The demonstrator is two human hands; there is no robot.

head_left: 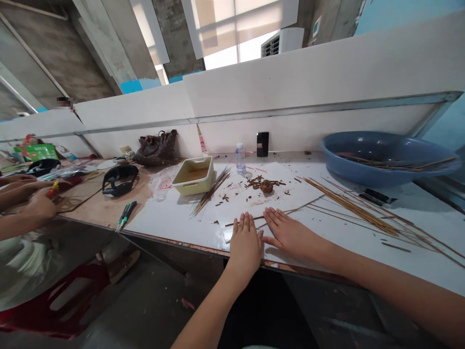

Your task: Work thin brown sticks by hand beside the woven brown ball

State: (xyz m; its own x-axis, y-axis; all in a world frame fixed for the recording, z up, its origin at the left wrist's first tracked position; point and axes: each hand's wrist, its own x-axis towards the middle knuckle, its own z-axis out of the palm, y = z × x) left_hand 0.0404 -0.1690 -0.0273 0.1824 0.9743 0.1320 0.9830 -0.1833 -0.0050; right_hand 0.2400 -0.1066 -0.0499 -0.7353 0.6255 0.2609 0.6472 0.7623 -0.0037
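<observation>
My left hand (246, 242) lies palm down near the table's front edge, fingers stretched forward. Beside it, my right hand (288, 231) is also flat, with its fingers pointing up and to the left. Under the fingertips of both hands runs a thin stick (301, 205), its left end (231, 224) dark brown. What lies beneath the palms is hidden. Just beyond the hands sit a brown, clay-like lump (267, 186) and several short brown pieces (254, 182) on a white sheet (301, 186).
Thin sticks lie in bundles to the right (358, 208) and left (214, 190). Behind stand a yellow-green basin (192, 188), a bottle (240, 160), a phone (262, 144) and a big blue tub (385, 167). Cutters (126, 214) lie left; another person's hand (41, 203) works beyond.
</observation>
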